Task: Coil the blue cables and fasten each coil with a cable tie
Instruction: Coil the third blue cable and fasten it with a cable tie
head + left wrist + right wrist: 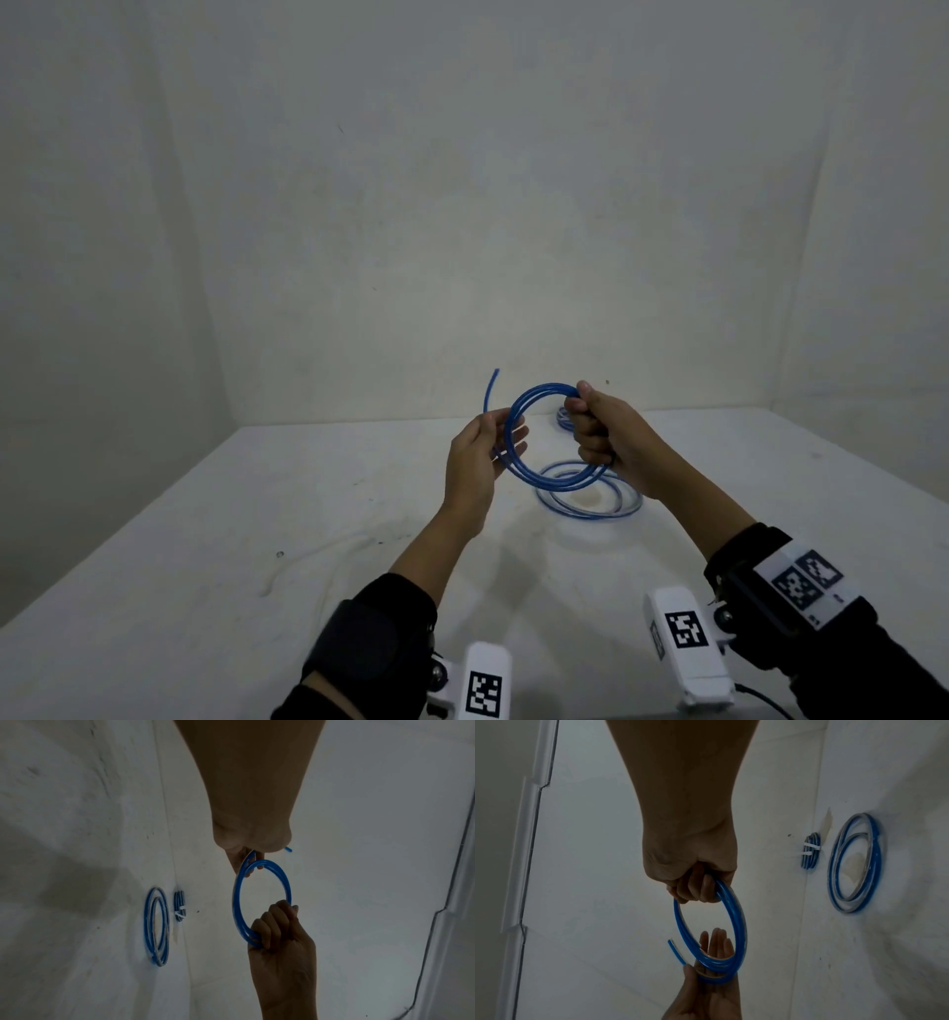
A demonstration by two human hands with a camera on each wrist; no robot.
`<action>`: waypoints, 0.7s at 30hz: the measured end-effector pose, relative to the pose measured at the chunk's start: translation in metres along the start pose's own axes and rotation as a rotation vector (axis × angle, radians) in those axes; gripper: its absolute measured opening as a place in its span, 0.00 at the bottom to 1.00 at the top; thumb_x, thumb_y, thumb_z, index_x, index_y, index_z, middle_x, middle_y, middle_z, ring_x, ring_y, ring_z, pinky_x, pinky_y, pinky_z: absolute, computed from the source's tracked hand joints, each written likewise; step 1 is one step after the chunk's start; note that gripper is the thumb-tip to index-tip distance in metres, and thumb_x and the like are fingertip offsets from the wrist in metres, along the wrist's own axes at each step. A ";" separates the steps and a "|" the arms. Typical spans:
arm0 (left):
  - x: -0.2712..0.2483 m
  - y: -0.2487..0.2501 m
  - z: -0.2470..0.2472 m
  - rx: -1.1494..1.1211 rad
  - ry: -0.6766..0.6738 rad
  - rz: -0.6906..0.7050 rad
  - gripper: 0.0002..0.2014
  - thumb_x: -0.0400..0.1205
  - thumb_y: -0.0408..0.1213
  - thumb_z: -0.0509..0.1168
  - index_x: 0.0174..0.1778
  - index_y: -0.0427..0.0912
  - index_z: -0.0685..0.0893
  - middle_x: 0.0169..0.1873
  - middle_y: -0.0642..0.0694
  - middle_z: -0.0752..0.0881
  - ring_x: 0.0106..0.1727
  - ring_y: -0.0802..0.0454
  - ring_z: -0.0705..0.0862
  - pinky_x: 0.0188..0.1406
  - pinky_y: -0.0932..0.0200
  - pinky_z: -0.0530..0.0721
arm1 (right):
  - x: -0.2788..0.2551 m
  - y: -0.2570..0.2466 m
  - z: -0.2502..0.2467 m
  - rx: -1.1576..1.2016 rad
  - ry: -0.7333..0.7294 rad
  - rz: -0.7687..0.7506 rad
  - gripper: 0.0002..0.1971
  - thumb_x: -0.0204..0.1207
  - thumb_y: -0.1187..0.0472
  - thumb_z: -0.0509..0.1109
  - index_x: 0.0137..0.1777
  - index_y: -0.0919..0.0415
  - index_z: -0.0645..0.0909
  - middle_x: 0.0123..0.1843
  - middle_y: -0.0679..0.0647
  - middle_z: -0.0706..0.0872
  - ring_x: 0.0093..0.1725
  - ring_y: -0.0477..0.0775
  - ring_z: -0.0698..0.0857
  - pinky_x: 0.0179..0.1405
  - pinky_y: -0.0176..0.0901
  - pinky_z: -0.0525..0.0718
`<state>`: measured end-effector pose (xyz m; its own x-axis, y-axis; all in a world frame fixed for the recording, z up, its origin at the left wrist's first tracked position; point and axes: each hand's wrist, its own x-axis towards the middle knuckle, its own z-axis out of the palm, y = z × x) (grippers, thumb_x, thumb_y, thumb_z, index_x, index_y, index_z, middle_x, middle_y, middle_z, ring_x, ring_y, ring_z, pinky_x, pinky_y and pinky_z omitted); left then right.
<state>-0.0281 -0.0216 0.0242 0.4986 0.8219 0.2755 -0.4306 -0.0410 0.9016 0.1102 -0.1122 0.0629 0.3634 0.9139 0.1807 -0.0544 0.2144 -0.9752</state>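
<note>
A blue cable coil [557,480] of several loops hangs upright in the air over the white table [231,539]. My right hand [590,426] grips its right side in a fist, seen also in the right wrist view [695,886]. My left hand [506,431] pinches the left side between the thumb and straight fingers [716,941]. The cable's free end [490,385] sticks up past the left thumb. In the left wrist view the coil [235,902] spans both hands.
A loose, untied blue coil [590,515] lies flat on the table below my hands. Behind the right hand, near the back wall, lies a smaller coil [811,851] bound with a white cable tie [808,845]. White walls close the table's back and sides.
</note>
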 end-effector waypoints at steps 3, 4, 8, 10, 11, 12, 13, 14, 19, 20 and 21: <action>0.001 0.002 -0.003 0.035 -0.089 -0.002 0.17 0.89 0.37 0.49 0.57 0.39 0.84 0.53 0.41 0.89 0.56 0.46 0.88 0.61 0.51 0.85 | 0.001 0.001 0.003 -0.012 -0.051 0.029 0.20 0.89 0.50 0.49 0.35 0.55 0.67 0.22 0.43 0.61 0.17 0.40 0.56 0.14 0.31 0.57; 0.001 0.003 -0.005 0.038 -0.132 -0.004 0.17 0.89 0.37 0.49 0.58 0.37 0.83 0.53 0.40 0.89 0.55 0.45 0.88 0.61 0.50 0.85 | 0.002 0.001 0.003 -0.012 -0.067 0.037 0.20 0.89 0.50 0.48 0.35 0.55 0.67 0.22 0.43 0.61 0.17 0.40 0.56 0.14 0.31 0.57; -0.003 0.010 -0.011 0.066 -0.259 -0.033 0.19 0.90 0.37 0.46 0.60 0.34 0.82 0.42 0.42 0.88 0.40 0.49 0.86 0.49 0.56 0.86 | 0.004 0.001 0.001 0.001 -0.115 0.070 0.19 0.89 0.50 0.48 0.36 0.55 0.66 0.22 0.43 0.61 0.18 0.40 0.56 0.16 0.32 0.56; -0.005 0.013 -0.014 0.050 -0.290 -0.085 0.20 0.90 0.39 0.46 0.59 0.34 0.82 0.36 0.44 0.85 0.34 0.52 0.79 0.39 0.60 0.82 | 0.004 0.002 -0.001 0.023 -0.144 0.106 0.19 0.89 0.49 0.49 0.36 0.55 0.66 0.23 0.43 0.60 0.18 0.40 0.57 0.16 0.32 0.56; -0.006 0.014 -0.016 0.039 -0.306 -0.112 0.21 0.90 0.41 0.46 0.58 0.34 0.82 0.35 0.45 0.83 0.31 0.53 0.77 0.36 0.61 0.80 | 0.004 0.004 -0.001 0.043 -0.161 0.127 0.19 0.88 0.49 0.49 0.36 0.55 0.67 0.23 0.44 0.60 0.18 0.40 0.57 0.16 0.32 0.56; -0.007 0.015 -0.018 0.023 -0.324 -0.142 0.21 0.90 0.42 0.46 0.59 0.34 0.82 0.34 0.46 0.82 0.29 0.54 0.76 0.34 0.61 0.78 | 0.004 0.005 -0.001 0.061 -0.178 0.145 0.19 0.88 0.49 0.50 0.36 0.55 0.67 0.23 0.44 0.60 0.18 0.40 0.57 0.16 0.32 0.56; -0.007 0.017 -0.020 -0.001 -0.343 -0.179 0.22 0.89 0.43 0.47 0.59 0.34 0.82 0.32 0.47 0.80 0.28 0.54 0.74 0.33 0.61 0.77 | 0.004 0.007 -0.001 0.072 -0.189 0.156 0.19 0.88 0.49 0.50 0.36 0.55 0.67 0.23 0.44 0.60 0.18 0.40 0.58 0.16 0.32 0.56; -0.007 0.019 -0.023 -0.041 -0.366 -0.235 0.21 0.89 0.44 0.49 0.58 0.34 0.82 0.31 0.47 0.78 0.27 0.54 0.73 0.33 0.61 0.76 | 0.004 0.008 -0.001 0.077 -0.195 0.164 0.19 0.88 0.49 0.50 0.36 0.55 0.67 0.23 0.44 0.59 0.18 0.40 0.58 0.16 0.32 0.56; -0.012 0.037 -0.042 -0.241 -0.502 -0.465 0.10 0.85 0.38 0.55 0.47 0.37 0.79 0.31 0.47 0.78 0.38 0.49 0.83 0.46 0.54 0.85 | 0.005 0.016 0.007 0.115 -0.262 0.236 0.20 0.88 0.49 0.51 0.34 0.55 0.67 0.23 0.44 0.59 0.17 0.40 0.58 0.15 0.33 0.55; -0.012 0.039 -0.047 -0.256 -0.507 -0.476 0.10 0.85 0.37 0.54 0.46 0.38 0.78 0.31 0.47 0.79 0.40 0.49 0.84 0.47 0.55 0.86 | 0.006 0.018 0.010 0.120 -0.276 0.245 0.20 0.87 0.49 0.51 0.34 0.55 0.68 0.23 0.44 0.59 0.17 0.40 0.58 0.16 0.33 0.54; -0.013 0.040 -0.051 -0.276 -0.508 -0.490 0.10 0.85 0.38 0.54 0.46 0.38 0.77 0.30 0.48 0.78 0.37 0.51 0.82 0.44 0.58 0.84 | 0.008 0.020 0.014 0.124 -0.292 0.254 0.20 0.87 0.49 0.52 0.34 0.54 0.68 0.23 0.44 0.59 0.18 0.40 0.58 0.16 0.33 0.54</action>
<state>-0.0900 -0.0047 0.0398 0.9379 0.3441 0.0447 -0.2099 0.4600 0.8628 0.0987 -0.0959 0.0466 0.0458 0.9988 -0.0179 -0.2269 -0.0070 -0.9739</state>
